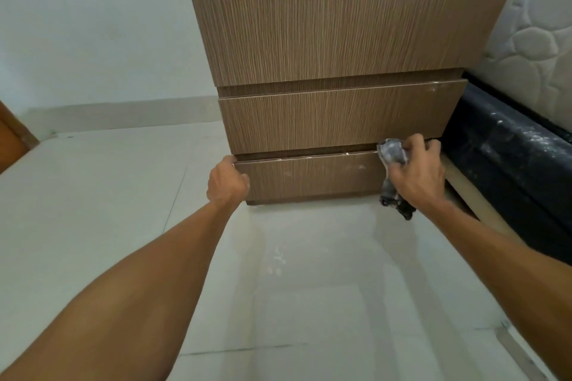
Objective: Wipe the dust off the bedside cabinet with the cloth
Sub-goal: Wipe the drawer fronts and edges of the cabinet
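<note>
Right hand (416, 172) at right of centre frame, fingers curled tight round grey cloth (393, 153), wad pressed on top right corner of bottom drawer front (309, 178) of bedside cabinet (325, 37). Left hand (227, 181) closed over same drawer's left corner, bracing. Dusty top edge (306, 158) runs long and level, leftward from cloth toward left hand. Likely next: sweep left along edge. Cloth tail dangles below fist.

Grey cloth (393, 154) against wood-grain cabinet (334, 40)
</note>
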